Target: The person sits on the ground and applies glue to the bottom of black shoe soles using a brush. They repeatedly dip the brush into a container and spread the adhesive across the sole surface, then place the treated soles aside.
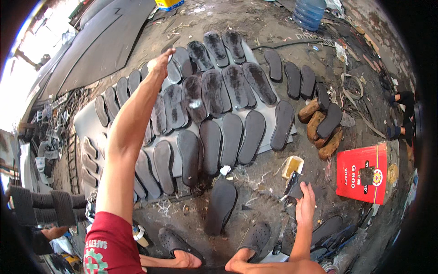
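Observation:
My left hand [159, 65] reaches to the far side of the laid-out soles, its fingers pinched at a dark curved sole [170, 44] seen nearly edge-on. My right hand [305, 203] is closed around a small black flat piece [296, 189], near a shallow tub of yellowish stuff [293, 167]. Several dark shoe soles lie in rows on a grey sheet [270, 119]. Some, such as a far sole [259, 83], have dark, wet-looking patches; nearer ones, such as a smooth sole [252, 137], look plain. One loose sole [221, 206] lies between my feet.
A red tin [361, 174] stands at the right, near brown shoe lasts [315, 125] with soles on them. Dark sheets [96, 50] lie at the far left, and a blue water bottle [309, 13] is at the back. Scraps litter the ground. Stacked black pieces [45, 205] are at the left.

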Demonstrator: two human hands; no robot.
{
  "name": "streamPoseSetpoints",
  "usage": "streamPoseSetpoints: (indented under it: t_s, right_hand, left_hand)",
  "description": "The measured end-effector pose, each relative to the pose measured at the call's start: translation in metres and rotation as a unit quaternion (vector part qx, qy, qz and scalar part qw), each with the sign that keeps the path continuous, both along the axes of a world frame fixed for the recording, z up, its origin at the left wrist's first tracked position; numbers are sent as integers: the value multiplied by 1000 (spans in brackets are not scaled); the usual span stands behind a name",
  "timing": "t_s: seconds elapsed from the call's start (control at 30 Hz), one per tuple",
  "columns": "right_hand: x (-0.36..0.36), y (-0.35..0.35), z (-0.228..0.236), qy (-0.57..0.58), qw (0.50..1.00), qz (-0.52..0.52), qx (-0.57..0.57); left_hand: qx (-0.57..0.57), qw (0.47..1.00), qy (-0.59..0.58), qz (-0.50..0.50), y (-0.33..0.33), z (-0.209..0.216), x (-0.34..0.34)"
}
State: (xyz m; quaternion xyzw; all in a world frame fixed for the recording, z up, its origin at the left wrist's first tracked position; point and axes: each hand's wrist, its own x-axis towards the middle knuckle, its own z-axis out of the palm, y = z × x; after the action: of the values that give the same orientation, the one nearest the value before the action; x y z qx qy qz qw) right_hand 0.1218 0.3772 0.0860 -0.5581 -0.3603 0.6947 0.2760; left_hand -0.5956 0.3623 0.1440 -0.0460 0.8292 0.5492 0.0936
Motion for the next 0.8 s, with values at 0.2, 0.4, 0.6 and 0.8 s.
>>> streamPoseSetpoints:
  t_s: [0.2, 0.4, 0.6, 0.8]
  right_hand:
    - [-8, 24, -20, 1, 998, -55, 19]
    - [-19, 61, -31, -160, 946, 102, 262]
    - [-63, 53, -23, -430, 760, 218, 436]
    - [-66, 63, -66, -487, 674, 287, 475]
  left_hand:
    - [-130, 990, 52, -29, -4, -104, 26]
    - [8, 856, 365, -366, -32, -135, 325]
    - [-3, 788, 175, -590, -30, -147, 510]
    - [-15, 767, 195, -611, 8, -167, 524]
